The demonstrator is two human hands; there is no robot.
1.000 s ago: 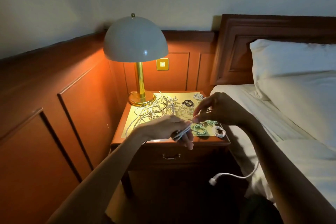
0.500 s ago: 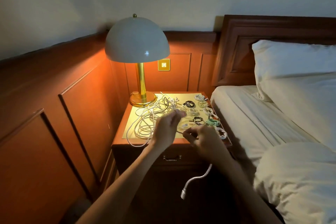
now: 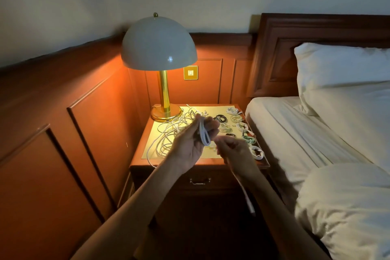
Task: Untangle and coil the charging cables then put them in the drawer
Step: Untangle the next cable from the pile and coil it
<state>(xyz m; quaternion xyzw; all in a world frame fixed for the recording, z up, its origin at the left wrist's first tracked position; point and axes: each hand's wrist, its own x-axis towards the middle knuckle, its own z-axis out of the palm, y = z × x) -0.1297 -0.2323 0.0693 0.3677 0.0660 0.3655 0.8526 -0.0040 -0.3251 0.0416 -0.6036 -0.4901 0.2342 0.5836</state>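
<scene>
Just below the middle of the frame, the left hand (image 3: 193, 141) is raised palm-up over the nightstand (image 3: 139, 160). Its fingers and thumb are curled round a few loops of a white cable (image 3: 204, 135), which stand upright in the grip. Right of it and a little lower is the right hand (image 3: 236, 152), blurred, with its fingers curled in; as far as I can tell they close on the same cable. The cable's tail drops from under that hand toward the lower centre and ends in a plug (image 3: 252, 211) hanging free in front of the dark cabinet.

Behind the hands, a loose tangle (image 3: 168, 135) of white leads is spread across the lit top. Small coils (image 3: 257, 152), white, green and black, lie in a row along its right edge. The drawer (image 3: 200, 181) below is closed. The lamp (image 3: 159, 48) glows at the back left corner, and the bed (image 3: 306, 133) fills the right side.
</scene>
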